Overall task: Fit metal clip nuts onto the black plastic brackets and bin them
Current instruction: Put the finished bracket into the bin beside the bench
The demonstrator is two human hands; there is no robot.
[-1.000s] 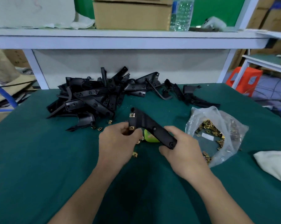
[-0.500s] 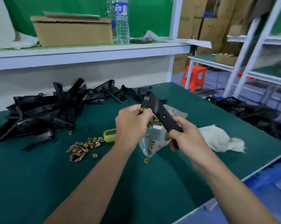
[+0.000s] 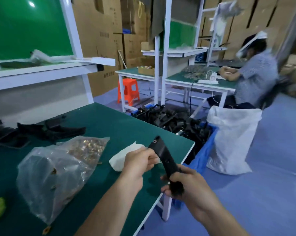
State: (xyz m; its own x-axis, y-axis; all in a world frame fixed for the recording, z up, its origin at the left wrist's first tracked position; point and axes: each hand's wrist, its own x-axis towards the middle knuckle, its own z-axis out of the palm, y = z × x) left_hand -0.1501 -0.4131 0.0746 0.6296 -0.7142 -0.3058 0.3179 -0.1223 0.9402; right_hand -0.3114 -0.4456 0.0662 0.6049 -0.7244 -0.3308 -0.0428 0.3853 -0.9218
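Blue floor (image 3: 271, 176), cardboard boxes (image 3: 108, 40) stacked along the wall — white-framed workbenches (image 3: 181, 83), 1 orange stool (image 3: 128, 90).

No text is legible (print on cardboard boxes (image 3: 108, 40) is blurred).

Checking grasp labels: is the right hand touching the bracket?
Touching. The head view shows the right hand with its fingers curled round the lower end of the bracket.
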